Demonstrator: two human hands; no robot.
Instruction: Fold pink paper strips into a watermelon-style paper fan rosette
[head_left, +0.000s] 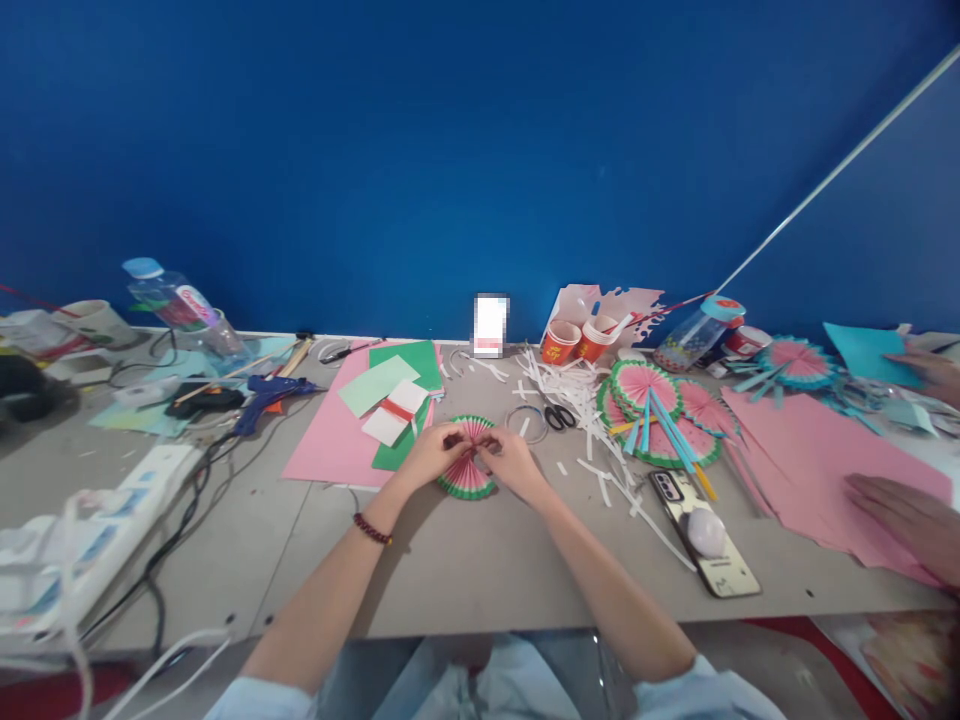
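A round pleated paper fan point(466, 478), pink inside with a green rim like a watermelon slice, lies on the grey table point(450, 570) in front of me. My left hand point(433, 452) pinches its left half near the middle. My right hand point(510, 460) pinches the fan's centre from the right. Both hands' fingers are closed on the paper. A dark bead bracelet point(372, 529) sits on my left wrist.
Pink and green card sheets point(352, 420) lie behind my left hand, with a blue glue gun point(268, 393) and cables further left. Scissors point(557, 415), white paper strips, finished fans point(660, 415) and a phone point(703, 533) lie to the right. Another person's hands point(911, 515) rest on pink paper at far right.
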